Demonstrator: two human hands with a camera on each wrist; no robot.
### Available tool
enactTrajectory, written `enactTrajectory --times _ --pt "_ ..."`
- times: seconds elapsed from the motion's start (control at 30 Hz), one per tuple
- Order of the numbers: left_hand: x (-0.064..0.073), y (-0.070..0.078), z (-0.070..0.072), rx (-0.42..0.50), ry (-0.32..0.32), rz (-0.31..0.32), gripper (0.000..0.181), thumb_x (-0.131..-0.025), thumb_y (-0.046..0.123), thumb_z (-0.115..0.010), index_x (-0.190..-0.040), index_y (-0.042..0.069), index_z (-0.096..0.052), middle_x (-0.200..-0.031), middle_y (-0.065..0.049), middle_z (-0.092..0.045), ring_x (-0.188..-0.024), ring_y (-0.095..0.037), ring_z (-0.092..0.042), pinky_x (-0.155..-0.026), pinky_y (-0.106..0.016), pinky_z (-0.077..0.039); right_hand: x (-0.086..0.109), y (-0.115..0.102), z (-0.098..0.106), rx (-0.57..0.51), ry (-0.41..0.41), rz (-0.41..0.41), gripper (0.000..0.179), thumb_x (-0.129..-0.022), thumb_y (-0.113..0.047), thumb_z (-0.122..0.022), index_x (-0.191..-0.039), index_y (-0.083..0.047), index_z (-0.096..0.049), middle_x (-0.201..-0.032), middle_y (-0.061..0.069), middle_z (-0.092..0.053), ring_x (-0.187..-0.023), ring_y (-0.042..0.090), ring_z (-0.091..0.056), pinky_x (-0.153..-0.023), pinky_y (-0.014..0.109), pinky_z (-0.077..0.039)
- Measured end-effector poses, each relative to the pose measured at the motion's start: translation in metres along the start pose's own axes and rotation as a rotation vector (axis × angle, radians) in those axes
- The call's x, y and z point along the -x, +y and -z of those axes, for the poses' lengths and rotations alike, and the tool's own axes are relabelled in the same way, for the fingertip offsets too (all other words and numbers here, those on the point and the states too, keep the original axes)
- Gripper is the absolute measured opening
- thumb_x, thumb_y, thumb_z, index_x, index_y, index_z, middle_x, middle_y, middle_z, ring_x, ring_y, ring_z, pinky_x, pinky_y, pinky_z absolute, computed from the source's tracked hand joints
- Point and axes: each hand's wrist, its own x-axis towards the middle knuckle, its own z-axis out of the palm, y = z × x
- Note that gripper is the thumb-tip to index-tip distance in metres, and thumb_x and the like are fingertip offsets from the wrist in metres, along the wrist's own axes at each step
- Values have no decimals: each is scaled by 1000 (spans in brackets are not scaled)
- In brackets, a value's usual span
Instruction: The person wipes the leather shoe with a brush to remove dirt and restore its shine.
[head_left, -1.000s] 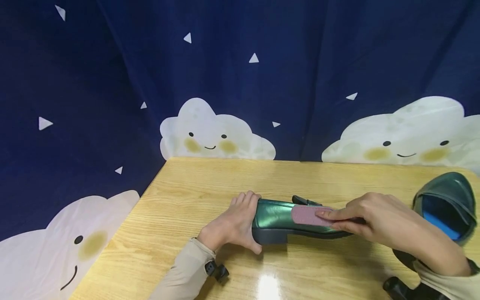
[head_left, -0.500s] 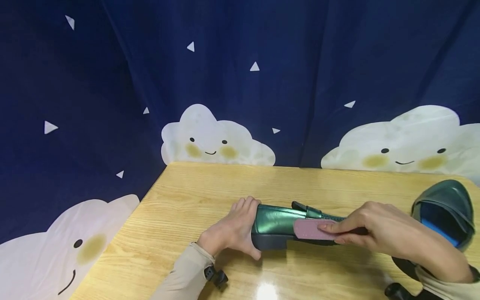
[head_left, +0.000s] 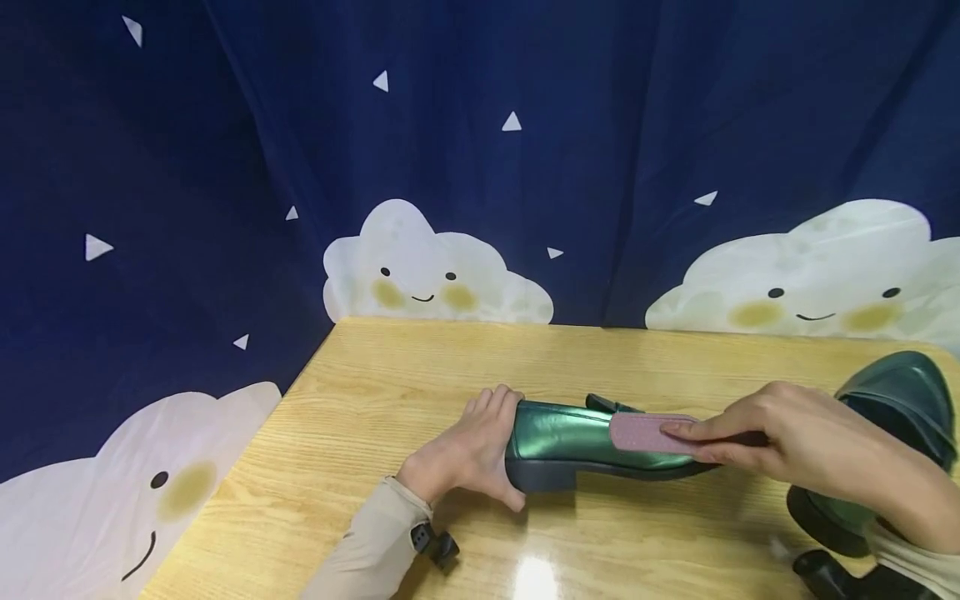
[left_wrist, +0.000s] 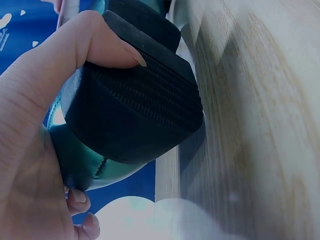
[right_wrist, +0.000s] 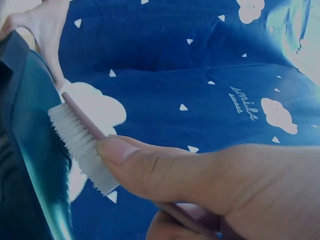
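My left hand [head_left: 472,446] grips a shiny green shoe [head_left: 562,429] by its heel end, with the thumb pressed on the black ridged heel [left_wrist: 135,100] in the left wrist view. The shoe is held on its length above the table, toe to the right. A pink brush [head_left: 648,433] lies along the shoe's near side, pinched between thumb and fingers of my right hand [head_left: 787,429]. Its white bristles [right_wrist: 82,145] face the green upper in the right wrist view. The shoe's toe is hidden behind my right hand.
A second green shoe [head_left: 903,400] stands at the right of the wooden table [head_left: 360,375], partly covered by my right forearm. Behind the table hangs a dark blue cloth [head_left: 450,150] with white clouds and triangles.
The brush dipped toward the sole half a second ago, then rose and shifted right along the shoe's side. The shoe tipped slightly and came back. My left hand keeps its grip.
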Motion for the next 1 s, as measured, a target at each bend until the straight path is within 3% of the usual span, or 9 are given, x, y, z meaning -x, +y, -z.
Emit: enactTrajectory --times 0.2,0.37,0.63,1.0 --pt "-3 2 0 -1 17 -15 120 -44 52 -89 -138 2 -32 -121 -6 -40 -106 -19 -37 -95 -33 -37 6 5 9 145 64 -95 34 -75 -24 -81 -108 -31 -75 -80 -23 -66 -55 -10 -35 -49 14 -27" --pt "-3 3 -1 -8 22 -26 119 -44 52 -88 -137 2 -33 -119 -5 -40 -105 -19 -37 -94 -32 -37 8 7 9 189 98 -136 32 -73 -24 -82 -104 -26 -77 -75 -20 -66 -52 -10 -30 -47 16 -26" --pt "-5 5 -1 6 32 -34 119 -44 51 -89 -137 2 -33 -120 -5 -40 -106 -19 -37 -93 -32 -37 9 7 10 80 44 -31 35 -76 -19 -80 -110 -28 -75 -84 -20 -69 -58 -12 -38 -52 9 -28" --pt "0 -2 0 26 11 -34 118 -47 50 -88 -138 0 -32 -122 -7 -40 -106 -20 -37 -95 -34 -37 2 -8 3 -49 -76 -23 29 -85 -30 -72 -113 -29 -73 -87 -18 -70 -58 -11 -40 -47 12 -29"
